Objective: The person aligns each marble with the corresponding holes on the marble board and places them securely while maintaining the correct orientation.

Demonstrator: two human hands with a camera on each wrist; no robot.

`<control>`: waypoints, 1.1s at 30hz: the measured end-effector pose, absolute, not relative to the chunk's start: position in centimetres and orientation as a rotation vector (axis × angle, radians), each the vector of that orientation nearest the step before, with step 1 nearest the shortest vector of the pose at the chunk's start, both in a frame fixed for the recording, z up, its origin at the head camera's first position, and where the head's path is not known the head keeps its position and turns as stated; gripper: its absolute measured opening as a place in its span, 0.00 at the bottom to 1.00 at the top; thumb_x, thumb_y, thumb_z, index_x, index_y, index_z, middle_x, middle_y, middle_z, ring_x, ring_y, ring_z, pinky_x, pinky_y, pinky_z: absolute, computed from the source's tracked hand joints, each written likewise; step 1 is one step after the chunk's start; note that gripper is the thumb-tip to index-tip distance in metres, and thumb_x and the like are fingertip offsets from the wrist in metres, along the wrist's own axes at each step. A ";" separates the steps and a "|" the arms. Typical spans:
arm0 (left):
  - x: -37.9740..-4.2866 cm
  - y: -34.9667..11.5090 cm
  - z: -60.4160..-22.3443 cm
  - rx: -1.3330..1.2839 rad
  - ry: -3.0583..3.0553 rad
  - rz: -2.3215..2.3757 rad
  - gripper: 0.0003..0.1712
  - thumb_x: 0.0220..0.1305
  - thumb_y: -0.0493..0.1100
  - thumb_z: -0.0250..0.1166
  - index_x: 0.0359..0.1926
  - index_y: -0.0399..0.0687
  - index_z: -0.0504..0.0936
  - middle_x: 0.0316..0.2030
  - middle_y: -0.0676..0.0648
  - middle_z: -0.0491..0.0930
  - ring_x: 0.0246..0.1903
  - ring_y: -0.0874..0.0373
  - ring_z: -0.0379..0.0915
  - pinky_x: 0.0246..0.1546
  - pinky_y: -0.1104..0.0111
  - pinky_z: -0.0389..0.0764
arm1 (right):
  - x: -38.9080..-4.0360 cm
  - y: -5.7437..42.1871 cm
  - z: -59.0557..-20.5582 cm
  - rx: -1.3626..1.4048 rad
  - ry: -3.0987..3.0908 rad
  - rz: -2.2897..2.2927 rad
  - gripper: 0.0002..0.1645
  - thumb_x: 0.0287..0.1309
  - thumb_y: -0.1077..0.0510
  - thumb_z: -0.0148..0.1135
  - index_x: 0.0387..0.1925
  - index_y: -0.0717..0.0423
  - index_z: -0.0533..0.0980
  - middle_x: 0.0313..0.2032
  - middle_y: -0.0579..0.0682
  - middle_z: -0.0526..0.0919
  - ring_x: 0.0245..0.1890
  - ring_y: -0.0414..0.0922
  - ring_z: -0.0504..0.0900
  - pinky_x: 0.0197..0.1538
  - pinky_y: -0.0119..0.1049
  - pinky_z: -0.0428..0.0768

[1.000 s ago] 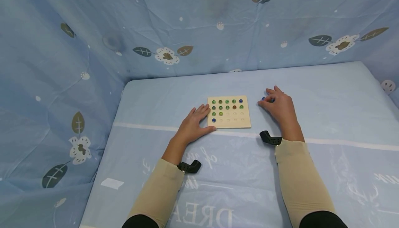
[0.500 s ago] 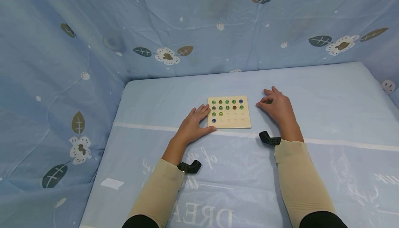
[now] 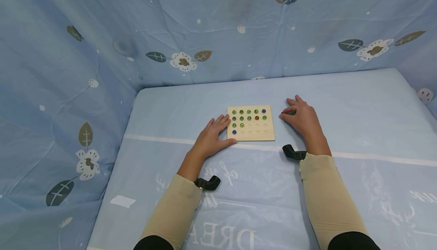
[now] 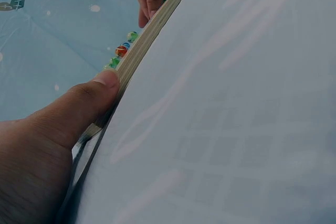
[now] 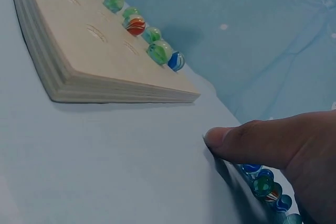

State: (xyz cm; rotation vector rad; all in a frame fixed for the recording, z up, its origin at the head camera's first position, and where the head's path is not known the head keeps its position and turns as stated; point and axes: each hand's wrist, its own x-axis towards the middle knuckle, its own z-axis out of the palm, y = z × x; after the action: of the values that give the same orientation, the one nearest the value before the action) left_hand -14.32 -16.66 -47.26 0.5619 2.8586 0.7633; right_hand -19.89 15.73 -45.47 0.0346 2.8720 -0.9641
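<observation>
A pale wooden board [image 3: 257,137] lies at the middle of the table, its back rows filled with glass marbles [image 5: 159,52], mostly green, some blue, one red. Further forward several hollows show bare. My left hand [image 3: 212,136] rests at the board's left edge, fingers along the side and thumb [image 4: 109,80] at the front corner. To the right of the board my right hand [image 3: 303,118] is low on the table, thumb and forefinger curved round a cluster of loose blue and green marbles [image 5: 262,185]. Its palm hides part of that cluster.
Pale blue cloth covers the table [image 3: 368,102], and patterned blue cloth [image 3: 218,26] hangs behind and at the left. A white patch [image 3: 123,201] shows at the left front. Each wrist wears a black camera [image 3: 208,183].
My right hand has slid slightly left toward the board; the blue marble seen earlier by its forefinger is now hidden. My left hand and the board have stayed put.
</observation>
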 end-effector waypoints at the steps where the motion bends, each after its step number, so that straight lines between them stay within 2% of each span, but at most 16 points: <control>1: -14.3 -16.7 -47.2 0.560 2.858 0.764 0.51 0.58 0.66 0.67 0.75 0.54 0.59 0.76 0.58 0.52 0.77 0.61 0.42 0.78 0.62 0.42 | -19.9 15.7 -45.5 0.036 2.870 -0.964 0.19 0.57 0.54 0.70 0.46 0.63 0.84 0.73 0.55 0.61 0.77 0.57 0.47 0.75 0.63 0.49; 16: -14.3 -16.7 -47.2 0.567 2.850 0.778 0.50 0.58 0.66 0.67 0.75 0.53 0.59 0.76 0.57 0.52 0.77 0.61 0.43 0.78 0.62 0.42 | -19.8 15.4 -45.3 0.058 2.871 -0.972 0.20 0.57 0.53 0.70 0.46 0.62 0.84 0.73 0.55 0.61 0.77 0.58 0.47 0.74 0.64 0.50; 24: -14.3 -16.6 -47.2 0.561 2.854 0.768 0.51 0.58 0.66 0.67 0.75 0.53 0.59 0.76 0.57 0.52 0.77 0.61 0.42 0.78 0.62 0.42 | -19.6 15.0 -45.2 0.036 2.895 -1.063 0.21 0.57 0.51 0.70 0.47 0.61 0.85 0.72 0.51 0.65 0.78 0.52 0.48 0.75 0.62 0.51; 33: -14.3 -16.6 -47.3 0.554 2.852 0.767 0.51 0.58 0.66 0.67 0.75 0.53 0.59 0.76 0.57 0.53 0.77 0.61 0.42 0.78 0.63 0.42 | -19.4 13.9 -45.1 -0.007 2.867 -1.246 0.21 0.58 0.49 0.70 0.47 0.60 0.85 0.70 0.46 0.69 0.77 0.44 0.51 0.77 0.55 0.54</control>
State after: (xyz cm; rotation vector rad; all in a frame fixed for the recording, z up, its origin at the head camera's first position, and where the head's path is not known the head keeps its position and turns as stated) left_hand -14.31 -16.64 -47.29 0.5541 2.8517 0.7675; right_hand -19.41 13.91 -45.12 -0.0068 2.8669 -1.2455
